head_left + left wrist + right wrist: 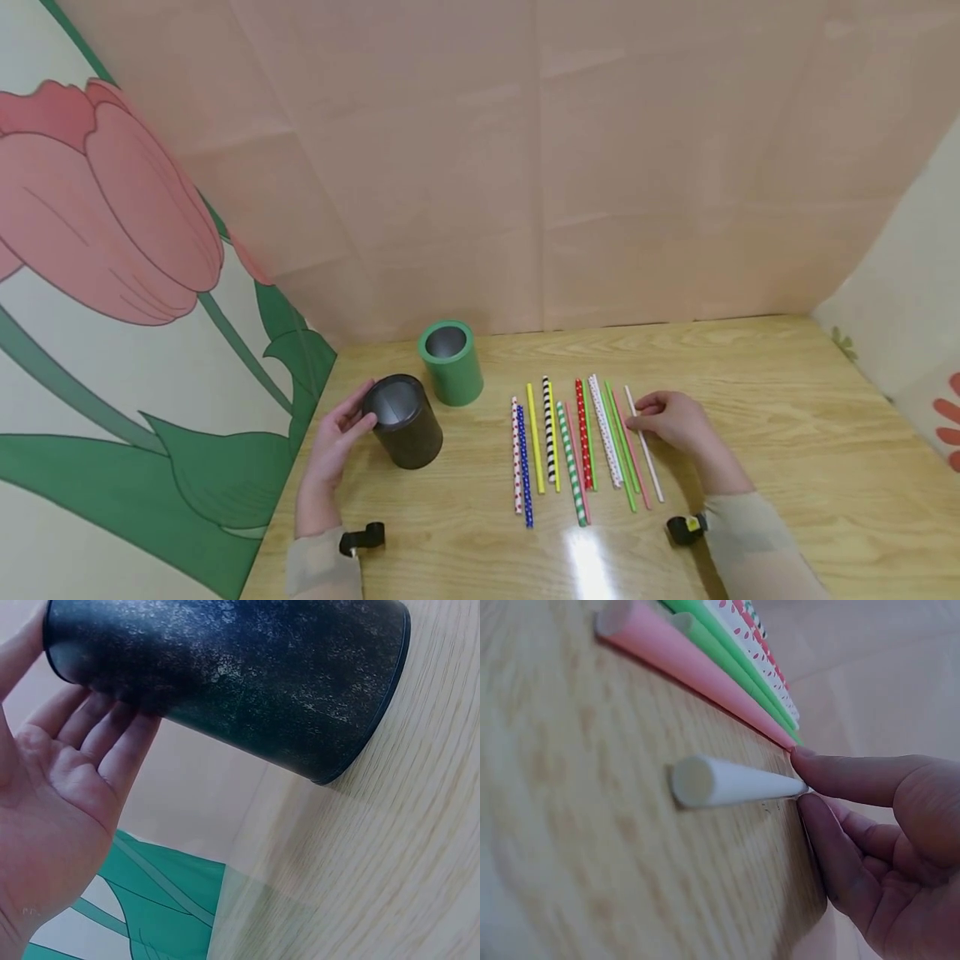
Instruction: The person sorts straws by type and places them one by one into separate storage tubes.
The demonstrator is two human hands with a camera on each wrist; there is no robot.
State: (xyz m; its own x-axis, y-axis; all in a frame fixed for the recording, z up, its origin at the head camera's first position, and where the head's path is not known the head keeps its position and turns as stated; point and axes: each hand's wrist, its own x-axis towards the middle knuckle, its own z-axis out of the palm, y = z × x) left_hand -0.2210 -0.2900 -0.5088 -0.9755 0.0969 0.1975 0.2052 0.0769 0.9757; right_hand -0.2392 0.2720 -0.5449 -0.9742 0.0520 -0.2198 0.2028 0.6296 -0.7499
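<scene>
My left hand (pixel 337 440) holds a black cylindrical can (pixel 412 432) near its rim, the thumb on the near side and the fingers on the far side. In the left wrist view the can's dark mottled wall (pixel 247 671) shows, and its base meets the wood at a slant. My right hand (pixel 677 423) pinches a thin white straw (pixel 649 461) between thumb and forefinger, toward its far end. The right wrist view shows that white straw (pixel 739 782) lying low over the table, with a pink straw (pixel 697 671) beside it.
A green can (pixel 455 375) stands open-topped behind the black one. Across the table (pixel 465 533) several straws lie roughly parallel, including a blue dotted straw (pixel 524 467), a plain yellow straw (pixel 535 442) and a green-striped straw (pixel 571 462). A pinkish sheet (pixel 525 167) backs the table.
</scene>
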